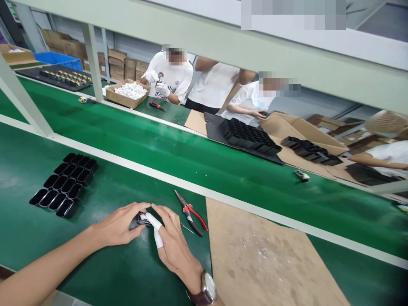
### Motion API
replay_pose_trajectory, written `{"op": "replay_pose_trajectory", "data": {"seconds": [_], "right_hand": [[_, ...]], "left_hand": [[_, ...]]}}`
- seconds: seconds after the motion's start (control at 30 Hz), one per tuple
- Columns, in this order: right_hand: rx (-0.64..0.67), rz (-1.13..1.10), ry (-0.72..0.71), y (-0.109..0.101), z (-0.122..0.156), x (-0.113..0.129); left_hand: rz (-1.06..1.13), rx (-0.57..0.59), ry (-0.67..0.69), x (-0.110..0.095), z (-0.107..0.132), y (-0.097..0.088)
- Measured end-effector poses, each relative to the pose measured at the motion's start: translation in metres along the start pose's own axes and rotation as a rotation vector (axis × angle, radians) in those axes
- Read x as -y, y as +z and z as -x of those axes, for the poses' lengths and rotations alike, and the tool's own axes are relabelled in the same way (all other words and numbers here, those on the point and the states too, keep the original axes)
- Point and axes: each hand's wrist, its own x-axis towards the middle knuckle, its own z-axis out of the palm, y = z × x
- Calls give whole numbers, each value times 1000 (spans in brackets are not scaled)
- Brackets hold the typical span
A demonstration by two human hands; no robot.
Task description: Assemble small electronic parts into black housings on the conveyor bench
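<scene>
Between my two hands is a small black plastic case [143, 219] with circuit board parts showing in its open top. My left hand [123, 223] grips the case from the left, thumb in front and fingers behind. From the right, my right hand [174, 238] holds it too, its white-covered fingertips pressing at the open top. Long-nose pliers [192, 213] with red and black handles lie beyond my right hand. A thin metal tool [187, 228] is partly hidden by that hand. Open black cases [68, 184] stand in rows to the left on the green table.
A cardboard sheet [261, 255] covers the table at right. Past a pale rail [127, 165] runs a green belt [153, 144] carrying small circuit boards [301, 176]. Co-workers sit opposite, near a box of white pieces [127, 93] and black case rows [250, 136]. A frame beam crosses above.
</scene>
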Motion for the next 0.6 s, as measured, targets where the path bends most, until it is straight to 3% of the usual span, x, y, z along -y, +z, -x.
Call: {"op": "replay_pose_trajectory", "data": {"seconds": [0.17, 0.4, 0.6], "right_hand": [[17, 194, -87, 2, -1, -3], [33, -74, -29, -2, 0, -2], [-10, -35, -89, 1, -1, -3]], "left_hand": [[7, 0, -1, 1, -1, 1], [7, 14, -41, 4, 0, 2], [15, 34, -56, 5, 0, 2]]}}
